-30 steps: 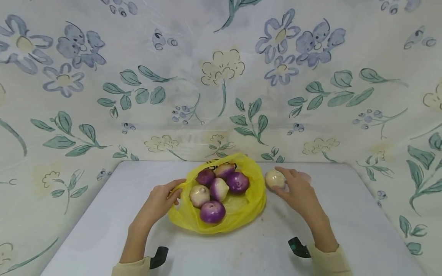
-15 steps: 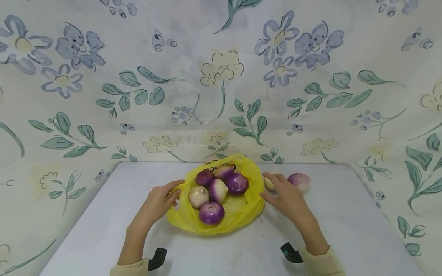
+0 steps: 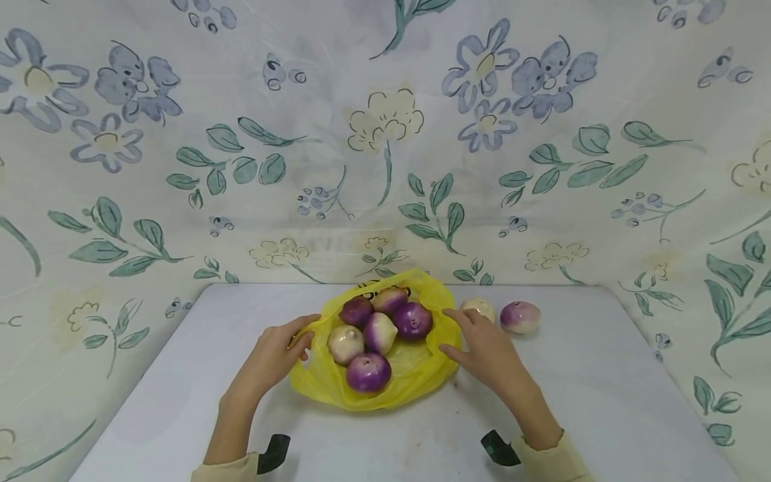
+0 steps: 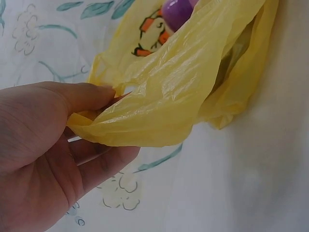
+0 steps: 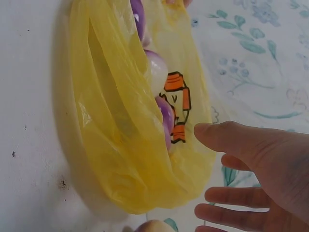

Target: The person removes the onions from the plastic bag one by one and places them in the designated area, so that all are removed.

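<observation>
A yellow plastic bag (image 3: 421, 385) lies on the table with its mouth spread wide. Several glossy purple-and-white turnips, such as the front one (image 3: 369, 373) and a pale one (image 3: 346, 344), sit inside it. On the bag's left, my left hand (image 3: 274, 355) pinches its rim; the left wrist view shows the film (image 4: 159, 106) between thumb and fingers. My right hand (image 3: 484, 345) is at the bag's right rim, fingers spread. In the right wrist view, the thumb (image 5: 215, 134) and fingers hold nothing. Orange-and-black print shows on the bag.
Just right of the bag, behind my right hand, a whitish turnip (image 3: 479, 307) lies on the white table (image 3: 602, 402). Beside it is a pink-purple one (image 3: 521, 316). A flower-patterned cloth (image 3: 385, 167) hangs behind the table's back edge.
My right hand has let go of the whitish turnip outside the bag and moved left to the bag's right rim. My left hand keeps its pinch on the rim.
</observation>
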### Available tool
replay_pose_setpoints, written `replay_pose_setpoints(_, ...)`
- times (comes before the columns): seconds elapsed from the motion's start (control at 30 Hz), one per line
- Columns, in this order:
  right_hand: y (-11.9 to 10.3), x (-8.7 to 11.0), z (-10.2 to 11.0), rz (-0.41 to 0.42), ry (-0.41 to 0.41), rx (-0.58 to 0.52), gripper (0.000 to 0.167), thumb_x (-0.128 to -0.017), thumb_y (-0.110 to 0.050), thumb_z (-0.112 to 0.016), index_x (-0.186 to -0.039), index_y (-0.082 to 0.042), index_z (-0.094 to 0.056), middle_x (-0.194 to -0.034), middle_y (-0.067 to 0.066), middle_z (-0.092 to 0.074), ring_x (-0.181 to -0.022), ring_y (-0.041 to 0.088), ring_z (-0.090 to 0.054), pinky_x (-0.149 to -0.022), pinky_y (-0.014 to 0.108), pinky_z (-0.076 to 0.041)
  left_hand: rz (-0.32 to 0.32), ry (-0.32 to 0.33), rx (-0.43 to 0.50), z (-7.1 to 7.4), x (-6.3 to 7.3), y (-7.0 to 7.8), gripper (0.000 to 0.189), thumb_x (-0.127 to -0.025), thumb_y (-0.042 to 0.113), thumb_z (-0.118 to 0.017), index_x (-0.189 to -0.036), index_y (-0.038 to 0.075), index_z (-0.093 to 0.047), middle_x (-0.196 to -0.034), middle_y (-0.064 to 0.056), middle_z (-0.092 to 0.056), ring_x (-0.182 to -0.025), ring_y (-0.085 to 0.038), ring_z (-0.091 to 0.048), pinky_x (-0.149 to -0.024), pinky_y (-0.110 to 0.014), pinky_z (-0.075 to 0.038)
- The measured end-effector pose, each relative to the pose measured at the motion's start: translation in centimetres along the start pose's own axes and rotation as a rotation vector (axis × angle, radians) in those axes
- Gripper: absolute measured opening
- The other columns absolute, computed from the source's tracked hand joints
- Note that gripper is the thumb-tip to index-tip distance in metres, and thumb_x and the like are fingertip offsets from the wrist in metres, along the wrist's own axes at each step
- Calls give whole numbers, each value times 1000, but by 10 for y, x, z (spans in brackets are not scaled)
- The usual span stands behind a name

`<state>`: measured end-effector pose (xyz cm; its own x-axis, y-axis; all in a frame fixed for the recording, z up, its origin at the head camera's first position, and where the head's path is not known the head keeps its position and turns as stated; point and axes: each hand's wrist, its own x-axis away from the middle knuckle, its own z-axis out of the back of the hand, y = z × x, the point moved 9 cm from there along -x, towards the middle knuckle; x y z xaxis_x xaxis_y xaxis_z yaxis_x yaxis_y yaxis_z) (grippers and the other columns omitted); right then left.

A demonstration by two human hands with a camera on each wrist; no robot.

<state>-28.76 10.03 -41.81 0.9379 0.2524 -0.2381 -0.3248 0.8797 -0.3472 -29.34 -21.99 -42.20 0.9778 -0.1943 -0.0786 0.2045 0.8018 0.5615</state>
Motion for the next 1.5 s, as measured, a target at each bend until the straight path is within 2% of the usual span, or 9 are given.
replay_pose_setpoints(0.27,-4,0,-3,-28,-39,-21,64,-83,-40,-77,-139,-21,-53,-132,12,-59,-118,29,-59,-95,49,-52,12,-2,5,-1,0,-2,38,-98,13,-58,-137,12,-56,-90,-4,-68,-69,-12,-59,-62,-22,-49)
replay_pose_setpoints(0.43,-10,1,-4,-13,-38,-50,63,-83,-39,-77,-139,-21,-53,-129,8,-60,-115,27,-59,-94,48,-53,7,-2,9,0,-1,0,38,-98,12,-58,-136,12,-56,-89,-4,-68,-68,-13,-59,-61,-22,-48)
replay_pose_setpoints(0.67,-19,1,-8,48,-38,-93,63,-84,-37,-77,-140,-22,-52,-128,6,-60,-116,24,-59,-96,45,-52,-11,1,4,1,0,4,38,-98,11,-58,-136,10,-57,-86,-3,-68,-67,-11,-58,-60,-21,-47)
replay_pose_setpoints(0.97,-32,0,-17,108,-57,-77,62,-84,-40,-76,-139,-22,-53,-128,7,-60,-114,25,-60,-95,45,-52,-9,-2,8,-2,0,3,38,-98,12,-59,-136,11,-57,-86,-3,-67,-67,-12,-58,-60,-21,-47)
replay_pose_setpoints(1.23,-58,-6,-31,176,-101,-70,58,-87,-43,-72,-138,-22,-53,-132,8,-58,-119,25,-58,-101,44,-49,-13,-6,0,-2,-2,0,38,-98,12,-58,-136,11,-56,-83,-3,-67,-66,-12,-58,-59,-22,-46)
replay_pose_setpoints(1.37,-73,-10,-39,211,-134,-65,56,-89,-44,-70,-137,-22,-53,-131,7,-59,-116,24,-59,-99,42,-51,-8,-6,-1,-2,-2,-1,38,-98,13,-58,-136,11,-56,-82,-3,-66,-66,-12,-58,-59,-22,-46)
replay_pose_setpoints(1.5,-82,-11,-45,200,-164,-58,55,-88,-46,-69,-136,-24,-54,-127,7,-62,-108,21,-63,-94,38,-53,-8,-7,5,-4,-1,-2,38,-98,13,-58,-136,12,-57,-82,-3,-67,-66,-12,-58,-59,-22,-47)
